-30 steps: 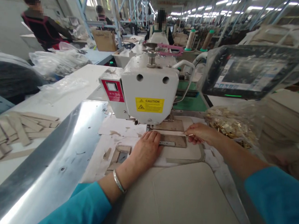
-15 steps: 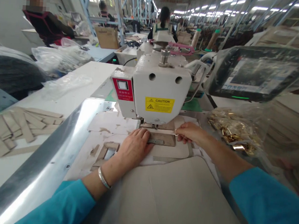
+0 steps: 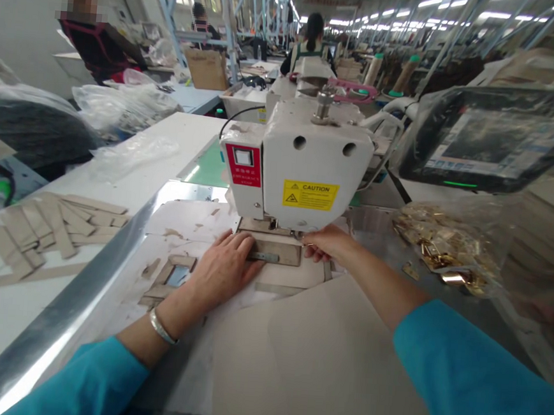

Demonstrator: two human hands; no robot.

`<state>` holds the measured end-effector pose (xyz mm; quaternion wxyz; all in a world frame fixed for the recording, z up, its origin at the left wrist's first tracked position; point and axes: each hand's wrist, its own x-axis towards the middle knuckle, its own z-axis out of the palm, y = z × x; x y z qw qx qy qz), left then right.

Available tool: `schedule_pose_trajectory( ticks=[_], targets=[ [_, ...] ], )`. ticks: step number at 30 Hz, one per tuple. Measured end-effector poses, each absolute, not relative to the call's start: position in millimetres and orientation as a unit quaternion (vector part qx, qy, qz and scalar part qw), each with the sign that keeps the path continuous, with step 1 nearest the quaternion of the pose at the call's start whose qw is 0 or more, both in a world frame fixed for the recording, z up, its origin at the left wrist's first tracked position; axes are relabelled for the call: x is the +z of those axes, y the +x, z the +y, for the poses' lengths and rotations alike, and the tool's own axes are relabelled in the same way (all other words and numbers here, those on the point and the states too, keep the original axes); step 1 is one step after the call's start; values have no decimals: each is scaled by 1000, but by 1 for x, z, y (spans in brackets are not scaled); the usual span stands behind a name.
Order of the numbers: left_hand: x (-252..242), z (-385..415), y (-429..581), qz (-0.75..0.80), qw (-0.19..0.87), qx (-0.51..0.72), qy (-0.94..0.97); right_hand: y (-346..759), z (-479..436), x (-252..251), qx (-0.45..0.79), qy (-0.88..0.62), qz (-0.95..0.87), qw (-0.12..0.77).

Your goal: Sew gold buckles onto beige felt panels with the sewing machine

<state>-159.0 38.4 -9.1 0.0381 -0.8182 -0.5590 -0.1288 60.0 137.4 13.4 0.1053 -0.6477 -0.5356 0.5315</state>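
Note:
My left hand [image 3: 227, 264] lies flat with its fingers out over the left end of a brown clamp template [image 3: 280, 252], which has a thin metal strip [image 3: 263, 256] on it. The white sewing machine head [image 3: 314, 159] stands just above and behind. Under its right side, my right hand [image 3: 327, 242] is closed in a pinch on a small thin metal tool [image 3: 298, 235], its tip close to the needle area. What kind of tool it is does not show clearly. A large beige panel [image 3: 313, 351] spreads from the template toward me.
Beige strips [image 3: 55, 228] lie piled on the white table at left. A bag of gold metal fittings [image 3: 446, 246] sits at right, below a plastic-wrapped control screen [image 3: 493, 141]. A small frame-shaped piece [image 3: 168, 279] is left of my hand. Co-workers sit further back.
The template, the panel and both hands have shifted left relative to the machine head. My right hand with the metal tool is now closer to the needle area.

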Motion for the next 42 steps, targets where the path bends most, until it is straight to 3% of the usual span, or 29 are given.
schedule_pose_trajectory(
  ticks=[25,34,42],
  targets=[
    [-9,32,-87,-456,-34,-157,-875,157,149,14,533,-680,-488,126],
    [8,19,-54,-398,-98,-98,-907,185,151,8,524,-683,-487,146],
    [16,15,-26,-471,-85,-31,-877,184,150,8,511,-683,-503,141]
  ],
)
